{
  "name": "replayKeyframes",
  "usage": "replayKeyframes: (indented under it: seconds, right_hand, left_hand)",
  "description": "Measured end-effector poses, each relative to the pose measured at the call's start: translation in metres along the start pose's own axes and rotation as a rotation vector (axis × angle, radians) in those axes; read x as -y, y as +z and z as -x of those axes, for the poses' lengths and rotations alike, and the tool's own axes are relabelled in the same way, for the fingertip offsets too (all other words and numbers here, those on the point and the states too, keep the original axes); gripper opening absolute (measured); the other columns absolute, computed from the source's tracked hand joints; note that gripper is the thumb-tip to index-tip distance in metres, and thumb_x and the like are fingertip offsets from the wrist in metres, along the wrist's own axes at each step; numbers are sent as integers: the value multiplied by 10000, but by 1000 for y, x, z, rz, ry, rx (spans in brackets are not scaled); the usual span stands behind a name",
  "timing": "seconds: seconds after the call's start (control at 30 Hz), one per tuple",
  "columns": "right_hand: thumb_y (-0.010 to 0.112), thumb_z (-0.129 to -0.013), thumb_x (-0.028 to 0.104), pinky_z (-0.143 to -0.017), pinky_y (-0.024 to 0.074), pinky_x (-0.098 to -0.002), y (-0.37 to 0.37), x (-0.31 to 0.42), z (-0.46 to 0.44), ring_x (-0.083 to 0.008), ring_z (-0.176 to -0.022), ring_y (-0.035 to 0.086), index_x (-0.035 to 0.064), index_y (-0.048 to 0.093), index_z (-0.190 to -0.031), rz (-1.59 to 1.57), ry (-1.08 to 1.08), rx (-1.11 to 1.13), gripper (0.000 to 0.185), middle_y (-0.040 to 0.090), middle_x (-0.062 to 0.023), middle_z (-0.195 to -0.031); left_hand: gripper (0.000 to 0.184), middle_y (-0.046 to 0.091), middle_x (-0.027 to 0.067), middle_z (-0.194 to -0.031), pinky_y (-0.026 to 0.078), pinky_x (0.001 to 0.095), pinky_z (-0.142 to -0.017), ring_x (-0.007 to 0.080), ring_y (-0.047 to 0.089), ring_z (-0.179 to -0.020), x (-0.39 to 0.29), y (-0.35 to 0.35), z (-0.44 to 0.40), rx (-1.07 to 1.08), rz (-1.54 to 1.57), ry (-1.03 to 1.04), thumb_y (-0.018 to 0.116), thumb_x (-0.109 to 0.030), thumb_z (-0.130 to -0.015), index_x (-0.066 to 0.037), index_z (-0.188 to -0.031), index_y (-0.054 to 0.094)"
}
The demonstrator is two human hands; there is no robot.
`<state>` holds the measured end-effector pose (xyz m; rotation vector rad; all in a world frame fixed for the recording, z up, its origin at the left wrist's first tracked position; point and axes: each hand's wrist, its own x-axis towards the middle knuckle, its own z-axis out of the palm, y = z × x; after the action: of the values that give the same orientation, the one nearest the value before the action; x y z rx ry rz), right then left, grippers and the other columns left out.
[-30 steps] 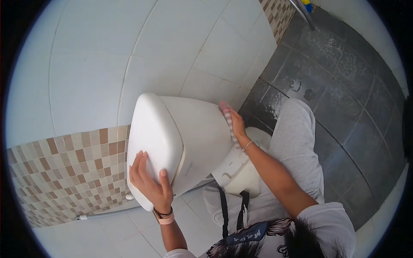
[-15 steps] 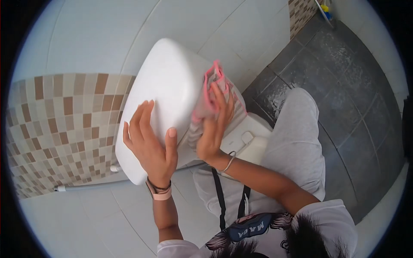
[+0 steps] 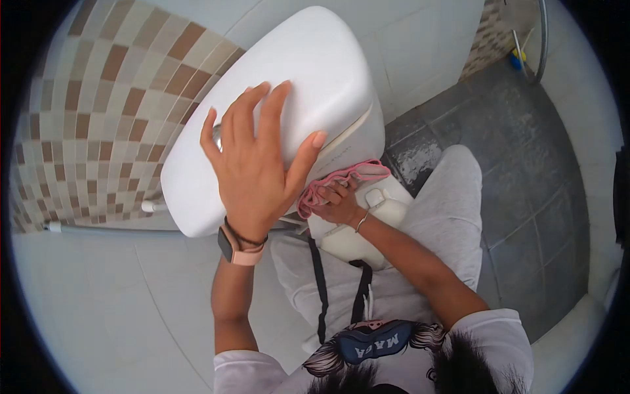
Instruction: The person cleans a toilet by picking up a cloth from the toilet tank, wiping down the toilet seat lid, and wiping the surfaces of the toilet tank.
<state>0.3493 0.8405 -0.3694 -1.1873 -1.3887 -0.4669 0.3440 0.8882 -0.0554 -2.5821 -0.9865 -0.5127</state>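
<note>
A white toilet tank with its lid (image 3: 315, 59) stands against the tiled wall. My left hand (image 3: 256, 151) is spread over the lid, fingers apart, holding nothing; part of a round chrome button shows beside its fingers. Low on the tank's front, my right hand (image 3: 341, 202) has its fingers bent on a pink-edged cloth (image 3: 371, 170). The cloth is bunched where the tank meets the toilet seat cover (image 3: 361, 236).
A grey hose (image 3: 118, 231) runs along the wall's foot at the left. Dark floor tiles (image 3: 531, 197) lie at the right, with a wet patch near my knee. A blue and yellow object (image 3: 517, 60) and a metal hose (image 3: 543, 46) are at the upper right.
The view has shifted, so the tank appears higher and farther right. My right hand has moved the cloth from the tank's far side to its lower front. My left hand stays over the lid.
</note>
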Motion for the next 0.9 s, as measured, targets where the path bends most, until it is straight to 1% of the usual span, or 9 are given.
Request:
replayKeyframes:
  seconds: [0.03, 0.17, 0.27, 0.37, 0.43, 0.47, 0.6, 0.7, 0.9]
  right_hand:
    - [710, -803, 447, -1178, 110, -576, -4, 6, -5, -147, -1348, 370, 432, 589, -1115, 4, 37, 10, 334, 468, 110, -1373]
    - [646, -889, 325, -1186, 110, -554, -20, 17, -40, -158, -1369, 352, 426, 552, -1200, -22, -62, 80, 340, 437, 95, -1419]
    - [617, -915, 281, -1200, 103, -522, -26, 17, -82, -155, -1366, 383, 428, 527, -1241, -92, -190, 28, 370, 448, 99, -1446]
    - [598, -925, 286, -1212, 90, -489, -31, 30, -118, -146, -1364, 413, 434, 510, -1251, -110, -247, -10, 369, 463, 95, -1462]
    - [584, -932, 297, -1221, 74, -471, -22, 38, -128, -141, -1367, 424, 449, 494, -1258, -78, -340, -28, 371, 477, 91, -1462]
    - [562, -944, 303, -1221, 154, -457, -14, 39, -124, -133, -1401, 388, 411, 467, -1327, -60, -389, -57, 409, 439, 89, -1495]
    - [558, -951, 333, -1227, 134, -493, -5, 19, -98, -147, -1405, 380, 361, 469, -1363, -84, -820, 251, 422, 432, 72, -1493]
    - [546, -954, 353, -1226, 111, -507, -12, -7, -83, -150, -1412, 372, 359, 477, -1357, -10, -1023, 361, 409, 424, 68, -1503]
    - [521, -960, 394, -1224, 66, -535, -42, -76, -84, -156, -1427, 357, 355, 494, -1347, 374, -1438, 414, 390, 409, 60, -1524]
  left_hand:
    - [505, 569, 95, -1328, 207, 514, -1122, 279, 514, -1245, 0, -2, 0, -6, 2, -4, 536, -448, -962, -123, -1348, 539]
    - [434, 613, 88, -1213, 225, 522, -1119, 246, 566, -1194, 12, -3, 9, -278, 323, 59, 716, -300, -839, -111, -1220, 633]
    - [357, 636, 97, -1173, 253, 512, -1119, 269, 568, -1207, 33, -18, 35, -423, 346, 154, 699, -157, -817, -89, -1164, 653]
    - [290, 613, 147, -1213, 323, 523, -1107, 306, 541, -1213, 50, -33, 67, -492, 197, 92, 572, -129, -930, -32, -1203, 583]
    - [284, 602, 155, -1212, 348, 494, -1089, 313, 542, -1202, 62, -34, 85, -510, 92, -45, 552, -118, -946, -10, -1208, 576]
    - [294, 585, 153, -1236, 368, 448, -1060, 303, 535, -1190, 71, -32, 92, -519, 141, -113, 543, -130, -967, -5, -1232, 569]
    - [325, 572, 142, -1248, 368, 410, -1032, 287, 510, -1175, 89, -25, 116, -478, 102, -382, 533, -184, -993, -7, -1264, 565]
    - [331, 568, 152, -1246, 367, 413, -1030, 294, 510, -1174, 98, -16, 131, -441, 86, -464, 520, -210, -996, -4, -1250, 569]
    - [375, 567, 165, -1243, 340, 424, -1043, 324, 511, -1164, 113, -5, 147, -433, 76, -401, 533, -270, -969, -13, -1240, 568]
